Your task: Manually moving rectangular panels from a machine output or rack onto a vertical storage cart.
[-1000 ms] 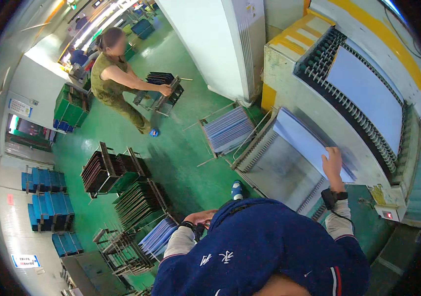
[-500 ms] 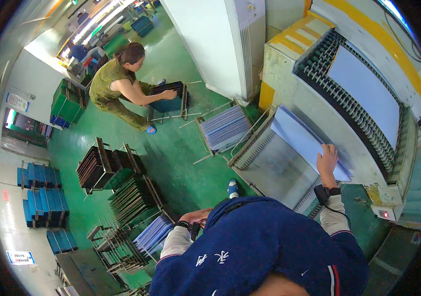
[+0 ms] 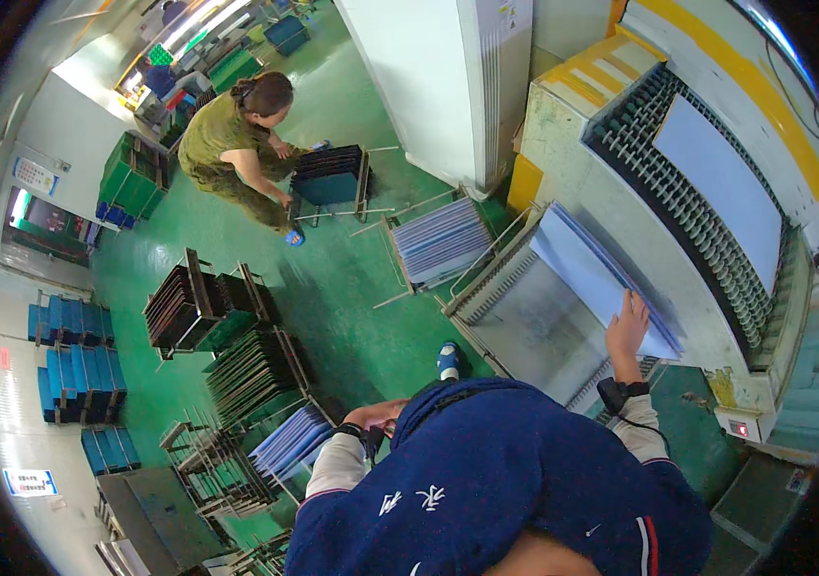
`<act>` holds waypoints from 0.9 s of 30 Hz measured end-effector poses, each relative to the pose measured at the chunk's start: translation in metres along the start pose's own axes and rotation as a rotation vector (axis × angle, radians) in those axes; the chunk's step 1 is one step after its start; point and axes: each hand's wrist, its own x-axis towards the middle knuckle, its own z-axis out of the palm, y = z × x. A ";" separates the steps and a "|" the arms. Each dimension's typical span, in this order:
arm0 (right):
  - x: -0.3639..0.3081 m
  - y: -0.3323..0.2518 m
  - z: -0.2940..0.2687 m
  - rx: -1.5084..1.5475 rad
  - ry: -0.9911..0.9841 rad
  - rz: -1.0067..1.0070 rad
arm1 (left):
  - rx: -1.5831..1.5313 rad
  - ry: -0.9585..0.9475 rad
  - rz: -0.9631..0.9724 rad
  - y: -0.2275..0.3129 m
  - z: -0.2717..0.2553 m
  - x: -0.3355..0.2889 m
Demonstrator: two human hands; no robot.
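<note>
Several flat pale-blue panels point(image 3: 572, 257) lean together on the right, against the side of a machine. My right hand point(image 3: 627, 331) rests on the near panel towards its lower end, with its fingers stretched out along the face. Beneath the panels is a grey tray-like surface point(image 3: 517, 312) with toothed strips along its sides. My left hand point(image 3: 378, 416) is beside my waist, partly covered by my dark blue top, and its fingers cannot be made out. Near it stands a rack of blue-white panels point(image 3: 289, 444).
The roller machine point(image 3: 688, 216) carries another pale panel point(image 3: 721, 173). A wire rack of panels point(image 3: 440, 240) stands on the green floor. A co-worker point(image 3: 237, 154) crouches beside a rack of dark panels point(image 3: 331, 182). More racks point(image 3: 200, 302) line the left; a white cabinet point(image 3: 419, 86) stands ahead.
My right hand has shifted slightly on the panels, its fingers now pointing more upward. The co-worker's hands have moved off the top of the dark panels. My view has turned slightly.
</note>
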 end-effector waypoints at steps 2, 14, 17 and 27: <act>-0.001 -0.001 0.001 -0.003 -0.030 0.026 | -0.026 -0.003 0.007 0.000 -0.002 0.000; 0.036 0.031 0.024 0.233 -0.037 0.050 | -0.059 0.014 0.040 -0.005 0.002 -0.001; 0.043 0.041 0.035 0.031 -0.118 0.000 | -0.089 0.050 0.090 -0.014 0.003 0.002; 0.061 0.040 0.002 0.010 -0.181 0.035 | -0.071 0.123 0.075 -0.005 0.016 -0.005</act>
